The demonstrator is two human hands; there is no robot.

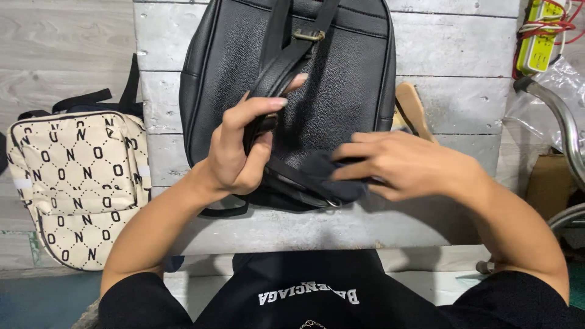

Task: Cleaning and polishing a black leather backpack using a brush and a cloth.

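Note:
A black leather backpack [341, 79] lies back-side up on a white painted wooden table [463, 97]. My left hand [241, 152] grips one of its black shoulder straps [281, 64], lifting it off the bag, fingers curled around it. My right hand [399, 164] presses a dark cloth [317, 167] against the lower part of the bag, near the strap's bottom end. A brass buckle [309, 35] shows higher on the strap.
A cream backpack [76, 183] with a black letter pattern sits to the left. A wooden brush handle [414, 109] pokes out from behind the black bag. At the right are a yellow power strip [541, 42], clear plastic and a metal tube [560, 116].

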